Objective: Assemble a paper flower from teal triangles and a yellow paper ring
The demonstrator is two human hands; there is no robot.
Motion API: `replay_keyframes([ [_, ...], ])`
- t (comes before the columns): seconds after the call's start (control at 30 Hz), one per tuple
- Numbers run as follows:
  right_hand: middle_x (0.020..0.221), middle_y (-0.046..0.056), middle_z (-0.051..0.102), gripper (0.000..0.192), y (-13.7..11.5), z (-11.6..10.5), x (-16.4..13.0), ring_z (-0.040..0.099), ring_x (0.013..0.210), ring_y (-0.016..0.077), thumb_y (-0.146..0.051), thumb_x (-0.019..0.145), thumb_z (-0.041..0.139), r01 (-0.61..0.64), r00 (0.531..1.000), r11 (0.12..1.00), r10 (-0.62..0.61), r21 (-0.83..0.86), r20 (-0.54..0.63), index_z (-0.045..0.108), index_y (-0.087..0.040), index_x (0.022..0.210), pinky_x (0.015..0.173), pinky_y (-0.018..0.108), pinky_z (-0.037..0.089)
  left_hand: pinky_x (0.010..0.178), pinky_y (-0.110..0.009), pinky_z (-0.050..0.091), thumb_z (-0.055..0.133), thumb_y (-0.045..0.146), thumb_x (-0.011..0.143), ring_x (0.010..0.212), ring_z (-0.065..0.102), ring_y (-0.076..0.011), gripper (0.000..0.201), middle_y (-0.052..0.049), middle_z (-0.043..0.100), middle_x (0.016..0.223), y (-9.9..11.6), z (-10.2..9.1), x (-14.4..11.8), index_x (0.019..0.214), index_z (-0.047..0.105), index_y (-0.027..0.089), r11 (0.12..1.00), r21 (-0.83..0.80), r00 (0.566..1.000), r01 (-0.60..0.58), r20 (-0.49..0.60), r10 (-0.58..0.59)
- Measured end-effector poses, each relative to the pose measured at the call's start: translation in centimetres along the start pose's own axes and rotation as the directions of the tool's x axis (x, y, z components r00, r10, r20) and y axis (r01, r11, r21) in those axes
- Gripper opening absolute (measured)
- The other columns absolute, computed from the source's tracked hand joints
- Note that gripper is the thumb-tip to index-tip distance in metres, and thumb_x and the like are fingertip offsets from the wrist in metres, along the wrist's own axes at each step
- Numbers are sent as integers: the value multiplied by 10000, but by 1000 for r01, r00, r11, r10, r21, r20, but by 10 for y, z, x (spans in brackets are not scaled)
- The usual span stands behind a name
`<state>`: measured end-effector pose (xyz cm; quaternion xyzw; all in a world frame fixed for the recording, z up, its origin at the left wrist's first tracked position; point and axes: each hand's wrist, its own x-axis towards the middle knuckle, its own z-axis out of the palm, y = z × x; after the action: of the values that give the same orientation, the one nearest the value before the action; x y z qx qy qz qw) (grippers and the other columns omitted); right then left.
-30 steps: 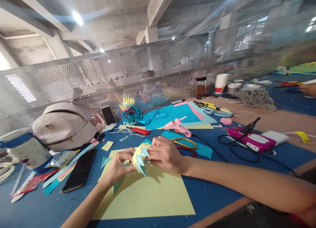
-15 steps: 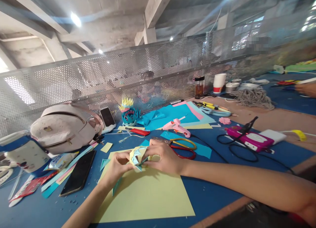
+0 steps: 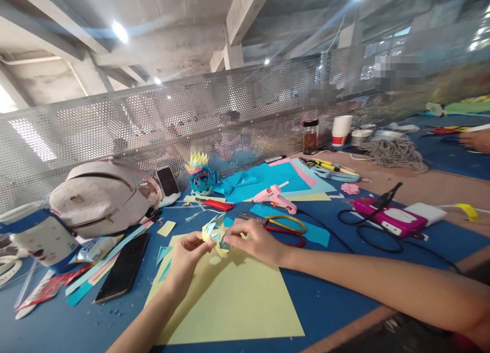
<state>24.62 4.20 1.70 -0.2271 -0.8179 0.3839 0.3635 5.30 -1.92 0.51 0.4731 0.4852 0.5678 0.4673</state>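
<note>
Above the pale-yellow rectangular paper sheet (image 3: pixel 233 302), the spiky yellow-and-light-blue folded-paper piece (image 3: pixel 213 232) was gripped by the left hand (image 3: pixel 185 256) and pinched by the right hand (image 3: pixel 258 241); light, even pressure was probably needed, lest it be crushed

Perforated metal screen (image 3: pixel 161 121) — concrete beams (image 3: pixel 250 11)

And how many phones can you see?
2: a flat phone in front of the backpack, and a propped phone beside it. A dark thing by the white cup may be another.
</note>
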Motion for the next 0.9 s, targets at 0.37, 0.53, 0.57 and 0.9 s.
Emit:
replay_keyframes([
  [0.37, 548, -25, 415, 446, -3, 2, 1, 361, 580, 114, -478, 869, 564, -99, 993, 990, 104, 96, -50, 579, -153, 564, 554, 246, 271, 606, -223, 425, 792, 356, 687, 608, 551, -134, 192, -11, 646, 653, -5, 0, -2, 705, 701, 188, 997, -34, 997, 63, -43, -65],
  [0.53, 535, -39, 327, 496, -6, 6, 2, 288, 553, 98, -531, 821, 590, -194, 979, 954, 203, 228, -15, 475, -164, 509, 511, 242, 236, 607, -255, 460, 775, 400, 698, 606, 583, -157, 217, -18, 664, 659, -13, -2, 1, 719, 689, 202, 997, -41, 996, 62, -65, -64],
  [0.57, 535, -41, 318, 497, -5, 7, 2, 282, 550, 95, -540, 814, 595, -214, 975, 943, 222, 255, -3, 473, -164, 514, 502, 240, 228, 606, -255, 461, 776, 403, 697, 602, 581, -155, 219, -17, 664, 660, -13, -2, 1, 723, 689, 202, 997, -41, 995, 64, -68, -66],
  [0.9, 582, -31, 518, 359, -5, 12, 0, 440, 573, 98, -480, 711, 735, -302, 948, 864, 315, 402, 35, 647, -140, 638, 523, 221, 326, 578, -222, 436, 809, 354, 661, 569, 530, -119, 223, 15, 627, 624, -7, 2, -2, 660, 649, 199, 994, -85, 988, 64, -138, -75],
])
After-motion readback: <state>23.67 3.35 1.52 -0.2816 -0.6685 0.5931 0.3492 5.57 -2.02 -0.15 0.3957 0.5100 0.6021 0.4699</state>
